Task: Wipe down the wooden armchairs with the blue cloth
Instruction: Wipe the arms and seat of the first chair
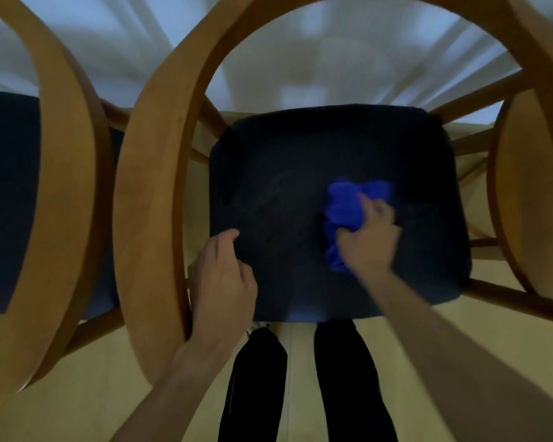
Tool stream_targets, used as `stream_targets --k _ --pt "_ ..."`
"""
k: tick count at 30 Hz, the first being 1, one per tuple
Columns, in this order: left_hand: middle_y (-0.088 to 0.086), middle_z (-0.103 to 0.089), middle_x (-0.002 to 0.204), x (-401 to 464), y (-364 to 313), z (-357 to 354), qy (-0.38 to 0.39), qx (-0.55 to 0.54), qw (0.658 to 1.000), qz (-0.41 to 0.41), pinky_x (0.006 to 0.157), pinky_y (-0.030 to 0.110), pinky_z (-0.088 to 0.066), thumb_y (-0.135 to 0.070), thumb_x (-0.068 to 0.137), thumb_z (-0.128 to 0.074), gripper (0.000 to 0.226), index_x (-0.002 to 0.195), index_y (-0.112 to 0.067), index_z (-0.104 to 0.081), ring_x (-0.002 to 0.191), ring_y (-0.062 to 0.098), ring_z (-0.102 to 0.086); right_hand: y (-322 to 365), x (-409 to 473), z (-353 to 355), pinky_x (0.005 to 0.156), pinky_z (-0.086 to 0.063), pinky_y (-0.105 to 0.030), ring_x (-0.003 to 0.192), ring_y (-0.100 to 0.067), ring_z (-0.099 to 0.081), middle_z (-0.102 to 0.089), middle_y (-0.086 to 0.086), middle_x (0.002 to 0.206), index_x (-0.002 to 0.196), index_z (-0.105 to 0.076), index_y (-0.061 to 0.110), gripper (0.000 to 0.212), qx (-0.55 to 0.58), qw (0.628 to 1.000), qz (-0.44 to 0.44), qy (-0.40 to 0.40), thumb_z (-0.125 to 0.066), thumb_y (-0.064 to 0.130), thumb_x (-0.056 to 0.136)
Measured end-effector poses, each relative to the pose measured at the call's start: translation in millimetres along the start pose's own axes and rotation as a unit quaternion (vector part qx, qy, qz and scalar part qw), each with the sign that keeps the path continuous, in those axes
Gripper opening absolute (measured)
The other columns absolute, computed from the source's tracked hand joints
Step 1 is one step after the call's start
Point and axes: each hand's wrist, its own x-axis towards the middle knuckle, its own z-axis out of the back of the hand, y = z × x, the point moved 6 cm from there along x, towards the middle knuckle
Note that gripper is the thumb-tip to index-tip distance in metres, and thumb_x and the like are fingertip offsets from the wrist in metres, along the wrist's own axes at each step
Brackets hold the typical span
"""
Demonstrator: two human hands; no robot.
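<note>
While two hands work over one dark navy padded seat cushion (300, 161), two curved honey-coloured wooden armchairs show: the middle armchair (160, 173) that carries this cushion, and a second armchair (67, 186) at the left with its own dark seat partly in view. One crumpled bright blue cloth (345, 212) lies on the right half of the cushion, nearer its middle than its far edge. The right hand (369, 237) bears down on the cloth with fingers curled around its bunched folds; motion blur makes it hard to tell how tightly they grip. The left hand (224, 282) sits at the near left corner of the cushion, fingers loosely bent and holding nothing, just beside the looping left armrest. Bare cushion stretches left and far of the cloth. Two dark trouser legs (342, 378) stand at the near edge on pale yellowish flooring (93, 393).
</note>
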Motion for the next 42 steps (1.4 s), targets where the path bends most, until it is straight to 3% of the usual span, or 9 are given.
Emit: stream_targets --k 6,12,15,18,24,26,31,37,42 --pt "-0.002 -0.050 0.131 2 3 10 -0.034 -0.099 0.993 0.061 0.095 0.022 -0.041 0.002 0.091 -0.048 0.048 0.135 -0.015 -0.043 0.112 0.002 -0.046 127 -113 -111 0.095 -0.042 -0.046 0.116 -0.029 -0.040 -0.027 0.009 0.154 0.139 -0.040 0.041 0.058 -0.031 0.941 0.272 0.198 -0.060 0.036 0.086" --pt "0.003 -0.050 0.132 1 12 -6 -0.047 -0.086 0.993 0.073 0.099 0.036 -0.043 0.002 0.090 -0.047 0.046 0.133 -0.015 -0.043 0.116 0.015 -0.050 51 -48 -28 0.103 -0.040 -0.041 0.126 -0.026 -0.046 -0.038 0.005 0.151 0.140 -0.049 0.034 0.072 0.037 0.963 0.248 0.100 -0.059 0.008 0.074" --pt "0.003 -0.048 0.131 -11 14 -27 -0.031 -0.086 0.991 0.093 0.103 0.039 -0.041 -0.001 0.091 -0.047 0.044 0.132 -0.016 -0.043 0.121 0.018 -0.047 -41 9 47 0.112 -0.033 -0.048 0.133 -0.026 -0.045 -0.048 -0.008 0.143 0.137 -0.052 0.018 0.059 0.079 0.989 0.118 -0.039 -0.058 0.002 0.081" --pt "-0.003 -0.047 0.125 -26 14 -50 -0.023 -0.081 0.992 0.091 0.098 0.029 -0.039 -0.004 0.091 -0.050 0.043 0.132 -0.017 -0.043 0.118 0.014 -0.045 -107 43 77 0.108 -0.039 -0.052 0.124 -0.024 -0.051 -0.055 -0.007 0.130 0.130 -0.051 0.017 0.041 0.088 0.996 0.016 -0.032 -0.054 0.016 0.089" --pt "0.006 -0.043 0.137 -45 36 -71 -0.020 -0.099 0.982 0.157 0.103 0.020 -0.028 -0.001 0.093 -0.045 0.048 0.140 -0.008 -0.037 0.126 0.015 -0.039 -13 19 10 0.102 -0.040 -0.049 0.119 -0.033 -0.052 -0.055 -0.011 0.131 0.123 -0.058 0.014 0.042 0.085 0.995 0.035 -0.048 -0.057 0.011 0.081" --pt "0.010 -0.044 0.136 -49 48 -70 -0.028 -0.075 0.984 0.162 0.105 0.024 -0.032 0.001 0.091 -0.049 0.049 0.139 -0.006 -0.039 0.126 0.021 -0.042 69 -14 -38 0.097 -0.042 -0.043 0.115 -0.030 -0.052 -0.051 -0.003 0.136 0.126 -0.056 0.024 0.045 0.014 0.985 0.169 0.044 -0.055 0.017 0.082" --pt "0.016 -0.044 0.136 -59 71 -85 0.066 0.061 0.982 0.164 0.104 0.036 -0.034 -0.011 0.093 -0.048 0.042 0.134 -0.005 -0.041 0.123 0.028 -0.043 192 -120 -133 0.097 -0.038 -0.053 0.118 -0.029 -0.042 -0.048 0.006 0.139 0.131 -0.053 0.036 0.046 -0.146 0.826 0.433 0.331 -0.058 0.021 0.088" --pt "0.011 -0.031 0.150 -49 68 -88 0.048 -0.020 0.984 0.168 0.117 0.036 -0.023 -0.009 0.096 -0.045 0.049 0.143 -0.007 -0.033 0.142 0.024 -0.023 144 -16 -50 0.096 -0.044 -0.045 0.119 -0.030 -0.048 -0.028 0.009 0.157 0.144 -0.039 0.040 0.068 -0.048 0.932 0.353 0.065 -0.055 0.015 0.082" --pt "0.006 -0.020 0.156 -48 73 -86 0.026 -0.108 0.980 0.168 0.119 0.035 -0.022 -0.004 0.096 -0.043 0.060 0.151 -0.010 -0.019 0.144 0.020 -0.019 82 70 -4 0.102 -0.037 -0.046 0.124 -0.039 -0.042 -0.035 0.003 0.154 0.138 -0.049 0.029 0.056 0.001 0.996 0.088 -0.022 -0.051 0.015 0.084"
